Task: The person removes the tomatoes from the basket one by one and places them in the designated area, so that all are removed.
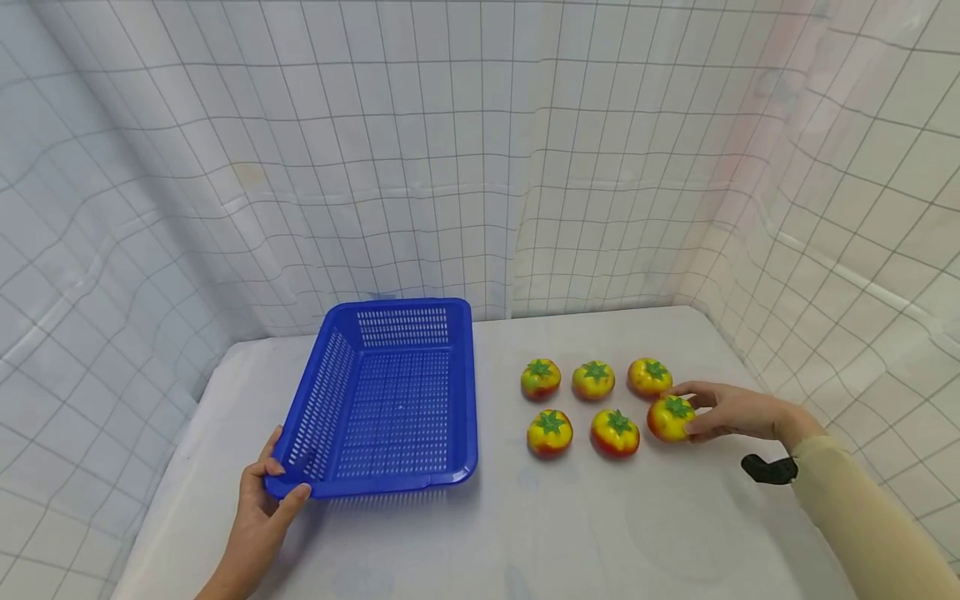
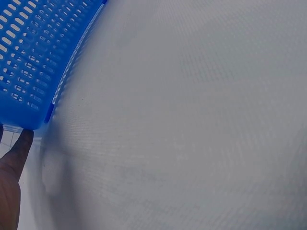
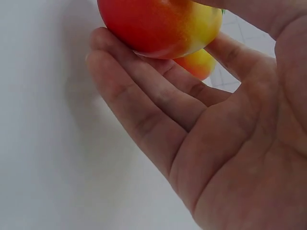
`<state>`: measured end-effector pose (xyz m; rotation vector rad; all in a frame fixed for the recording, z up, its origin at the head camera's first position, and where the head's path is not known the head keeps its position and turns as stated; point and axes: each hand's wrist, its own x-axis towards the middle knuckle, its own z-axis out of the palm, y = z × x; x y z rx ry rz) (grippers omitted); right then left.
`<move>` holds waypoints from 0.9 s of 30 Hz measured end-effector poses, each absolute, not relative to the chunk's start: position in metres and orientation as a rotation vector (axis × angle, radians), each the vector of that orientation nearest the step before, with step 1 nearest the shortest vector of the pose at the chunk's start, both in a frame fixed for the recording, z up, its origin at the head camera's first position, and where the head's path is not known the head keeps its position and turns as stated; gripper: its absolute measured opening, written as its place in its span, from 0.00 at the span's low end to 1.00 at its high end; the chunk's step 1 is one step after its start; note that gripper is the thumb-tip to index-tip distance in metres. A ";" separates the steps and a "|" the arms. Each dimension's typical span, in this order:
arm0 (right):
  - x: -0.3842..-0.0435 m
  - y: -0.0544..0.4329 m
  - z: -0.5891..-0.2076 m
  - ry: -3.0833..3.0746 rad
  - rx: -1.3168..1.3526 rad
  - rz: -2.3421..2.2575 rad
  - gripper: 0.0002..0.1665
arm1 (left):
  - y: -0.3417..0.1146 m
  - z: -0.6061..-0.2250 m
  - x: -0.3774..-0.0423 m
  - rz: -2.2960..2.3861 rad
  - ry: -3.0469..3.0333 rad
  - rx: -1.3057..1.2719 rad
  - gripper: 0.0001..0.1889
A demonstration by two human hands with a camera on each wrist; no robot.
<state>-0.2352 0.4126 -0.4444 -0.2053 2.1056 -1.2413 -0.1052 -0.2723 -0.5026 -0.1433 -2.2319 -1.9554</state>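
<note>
My left hand [image 1: 261, 518] grips the near left corner of a blue plastic basket [image 1: 378, 483], thumb on the front rim and fingers at the left side. In the left wrist view, fingertips meet the lower edge of the basket [image 2: 29, 108]. At the right, my right hand [image 1: 738, 412] holds a red-and-yellow tomato [image 1: 667, 421] with a green star-shaped top, thumb on the near side and fingers on the far side. Up close in the right wrist view, the tomato [image 3: 153, 24] sits between the thumb and fingers of the right hand [image 3: 211, 124].
More tomatoes stand in two rows between basket and right hand: the nearest are one behind [image 1: 647, 377] and one to the left [image 1: 615, 435]. Slatted holes cover the basket's walls and floor. White gridded curtains [image 1: 480, 167] enclose the white table [image 1: 480, 550] at the back and sides.
</note>
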 end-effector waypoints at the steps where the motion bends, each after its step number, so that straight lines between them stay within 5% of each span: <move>1: -0.234 0.413 -0.446 2.107 -0.208 -1.238 0.40 | -0.272 -0.503 -0.105 -1.951 -2.236 -0.139 0.19; 27: -0.231 0.419 -0.462 2.105 -0.190 -1.237 0.39 | -0.273 -0.504 -0.107 -2.011 -2.179 -0.197 0.18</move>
